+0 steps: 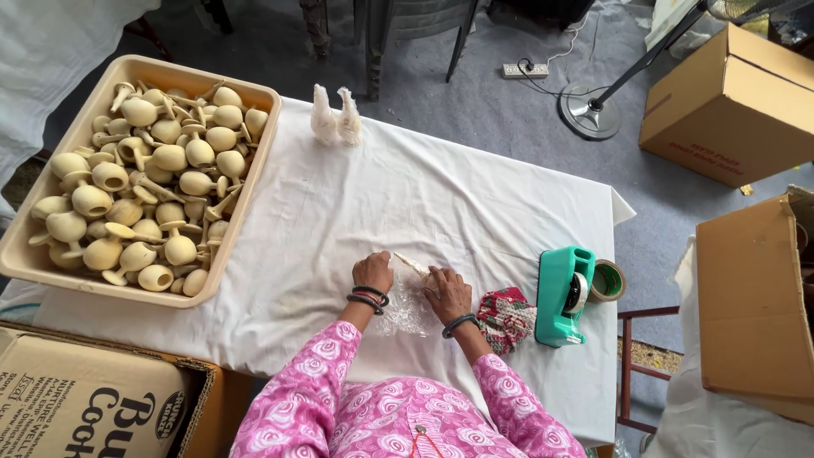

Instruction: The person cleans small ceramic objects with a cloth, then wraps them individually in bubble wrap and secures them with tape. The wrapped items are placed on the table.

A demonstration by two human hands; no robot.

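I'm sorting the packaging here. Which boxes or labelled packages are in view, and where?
Printed cardboard box: bottom left beside the table, brown, black lettering.
Closed cardboard box: on the floor, top right, brown, faint red print.
Open cardboard box: right edge, plain brown.

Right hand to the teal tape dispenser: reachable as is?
Probably yes. The right hand rests on the bubble wrap, and the tape dispenser stands just to its right on the same cloth. Only the patterned fabric pouch lies between them, low enough to pass over.
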